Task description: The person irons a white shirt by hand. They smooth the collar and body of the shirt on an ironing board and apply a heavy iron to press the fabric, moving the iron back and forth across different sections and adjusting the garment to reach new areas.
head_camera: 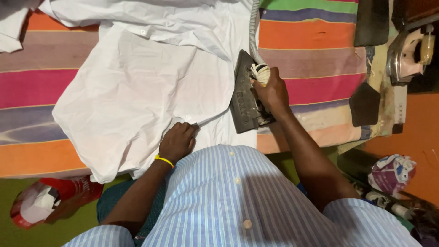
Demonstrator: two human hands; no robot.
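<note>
A padded table under a bright striped cloth [311,34] of pink, orange, purple and green fills the view, with a white cotton shirt [137,87] spread flat across it. The right hand [273,93] is clenched round the handle of a heavy dark metal iron [244,98], which sits at the shirt's right edge, grey ribbed cord [253,27] trailing away from the person. The left hand [178,141] grips nothing, fingers curled, pressing down a folded hem near the front edge. This looks like mid-pressing. Sweeping left would call for that left hand to keep the cloth taut. Plenty of open shirt lies to the left; a second, pale iron [409,52] stands well apart on the right.
</note>
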